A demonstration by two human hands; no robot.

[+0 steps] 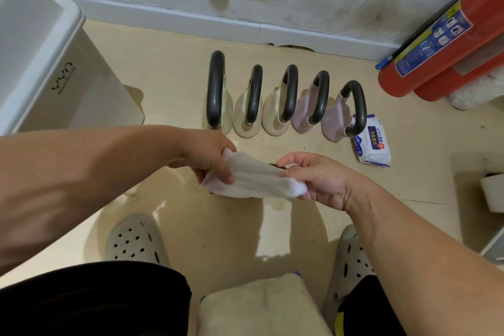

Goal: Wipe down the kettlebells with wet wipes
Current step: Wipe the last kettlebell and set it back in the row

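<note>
Several kettlebells stand in a row on the floor near the wall, all with dark handles. The ones on the left are cream (246, 114) and the two on the right are pale pink (334, 120). A white wet wipe (253, 176) is stretched between my hands, in front of the row and above the floor. My left hand (207, 154) pinches its left end and my right hand (316, 177) pinches its right end. A white and blue pack of wet wipes (372, 144) lies flat just right of the last pink kettlebell.
A white plastic bin (41, 63) stands at the left. Two red fire extinguishers (441, 46) lean at the right wall. A white object (493, 194) sits at the right edge. My feet in perforated clogs (133, 240) and a cushion (259, 305) are below my hands.
</note>
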